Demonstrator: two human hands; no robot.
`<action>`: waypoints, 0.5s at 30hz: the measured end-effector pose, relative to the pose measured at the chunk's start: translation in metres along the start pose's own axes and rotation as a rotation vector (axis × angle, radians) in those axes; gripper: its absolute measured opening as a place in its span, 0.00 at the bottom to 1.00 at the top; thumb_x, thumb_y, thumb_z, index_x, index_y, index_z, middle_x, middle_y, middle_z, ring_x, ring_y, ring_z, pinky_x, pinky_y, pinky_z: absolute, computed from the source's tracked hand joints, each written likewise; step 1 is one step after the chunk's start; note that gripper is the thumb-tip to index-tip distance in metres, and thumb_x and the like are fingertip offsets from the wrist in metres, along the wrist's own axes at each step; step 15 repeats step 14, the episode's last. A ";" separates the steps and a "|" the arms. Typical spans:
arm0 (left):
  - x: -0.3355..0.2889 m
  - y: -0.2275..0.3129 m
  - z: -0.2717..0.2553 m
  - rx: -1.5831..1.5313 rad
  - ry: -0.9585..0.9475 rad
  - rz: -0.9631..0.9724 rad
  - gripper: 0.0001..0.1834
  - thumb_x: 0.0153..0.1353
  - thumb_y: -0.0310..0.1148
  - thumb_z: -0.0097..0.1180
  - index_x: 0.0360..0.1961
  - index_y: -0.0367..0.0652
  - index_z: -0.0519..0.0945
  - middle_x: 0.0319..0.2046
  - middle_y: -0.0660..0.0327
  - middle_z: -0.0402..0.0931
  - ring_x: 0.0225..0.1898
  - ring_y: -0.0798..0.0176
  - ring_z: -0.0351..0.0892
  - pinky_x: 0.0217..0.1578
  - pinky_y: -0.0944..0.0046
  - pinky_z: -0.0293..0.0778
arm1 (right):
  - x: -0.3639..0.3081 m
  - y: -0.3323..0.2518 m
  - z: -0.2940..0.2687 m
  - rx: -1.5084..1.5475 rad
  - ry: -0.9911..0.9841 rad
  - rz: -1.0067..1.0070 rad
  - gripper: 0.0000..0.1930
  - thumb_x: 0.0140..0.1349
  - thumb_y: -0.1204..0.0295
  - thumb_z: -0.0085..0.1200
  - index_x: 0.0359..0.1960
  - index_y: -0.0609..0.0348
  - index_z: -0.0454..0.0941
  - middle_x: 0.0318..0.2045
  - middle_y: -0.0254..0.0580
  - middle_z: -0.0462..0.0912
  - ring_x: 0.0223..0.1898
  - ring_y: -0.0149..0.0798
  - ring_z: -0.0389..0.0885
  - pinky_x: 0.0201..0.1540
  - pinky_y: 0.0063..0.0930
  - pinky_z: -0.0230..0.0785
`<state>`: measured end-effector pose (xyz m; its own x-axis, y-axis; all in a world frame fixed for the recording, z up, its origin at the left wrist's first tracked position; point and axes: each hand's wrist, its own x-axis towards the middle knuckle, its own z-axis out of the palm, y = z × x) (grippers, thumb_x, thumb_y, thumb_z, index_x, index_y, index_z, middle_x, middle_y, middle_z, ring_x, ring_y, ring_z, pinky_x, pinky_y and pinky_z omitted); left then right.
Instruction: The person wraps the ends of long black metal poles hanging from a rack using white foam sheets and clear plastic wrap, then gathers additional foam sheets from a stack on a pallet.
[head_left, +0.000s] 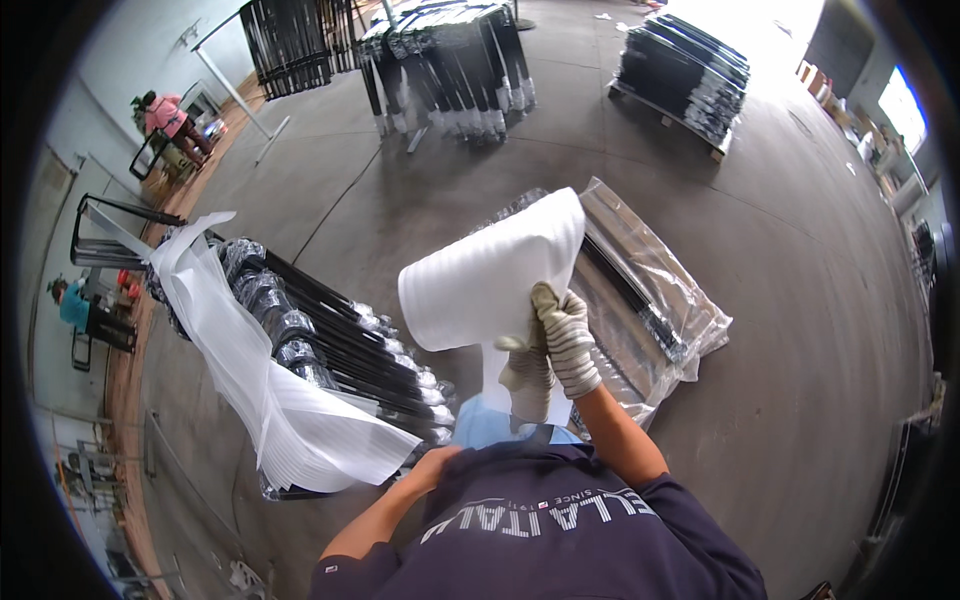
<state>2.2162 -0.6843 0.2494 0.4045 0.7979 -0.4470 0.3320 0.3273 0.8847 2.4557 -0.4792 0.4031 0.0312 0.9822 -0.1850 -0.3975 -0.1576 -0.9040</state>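
Note:
A white foam sheet [490, 265], curved into a loose roll, is raised in front of me. My right hand [568, 345], in a striped knitted glove, closes at its lower right edge. Right beside it, my left hand [527, 380], gloved too, also appears closed at that edge, with its thumb toward the left; its fingertips are partly covered. Below the roll hangs a narrow white strip [492, 368]. Beyond my hands, a bundle of black bars [635, 300] lies on brown plastic wrapping [680, 290].
At left, black frames [335, 335] with clear-wrapped ends stand in a row, white foam sheets [285, 400] draped over them. Farther off are a rack of black parts [450, 70] and a loaded pallet [685, 80]. Two people work along the left wall, one in pink [165, 115].

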 end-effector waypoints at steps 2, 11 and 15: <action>0.022 0.046 -0.006 0.451 -0.010 0.320 0.11 0.47 0.21 0.45 0.35 0.39 0.73 0.31 0.58 0.69 0.36 0.56 0.72 0.38 0.66 0.65 | 0.011 -0.005 -0.006 -0.106 -0.068 0.052 0.11 0.56 0.67 0.51 0.34 0.63 0.76 0.24 0.30 0.76 0.25 0.23 0.69 0.28 0.17 0.62; 0.149 0.085 -0.016 1.248 -0.024 0.629 0.04 0.48 0.32 0.46 0.25 0.45 0.68 0.24 0.60 0.66 0.31 0.57 0.71 0.29 0.59 0.66 | 0.062 -0.008 -0.041 -0.078 -0.040 0.056 0.10 0.55 0.65 0.53 0.29 0.61 0.75 0.17 0.28 0.73 0.18 0.22 0.65 0.20 0.17 0.58; 0.147 0.104 -0.036 1.144 0.031 0.540 0.04 0.46 0.31 0.49 0.25 0.45 0.69 0.26 0.61 0.66 0.33 0.59 0.72 0.32 0.60 0.68 | 0.081 -0.014 -0.043 -0.082 -0.023 0.046 0.11 0.55 0.65 0.53 0.30 0.61 0.76 0.18 0.29 0.74 0.18 0.22 0.66 0.21 0.16 0.59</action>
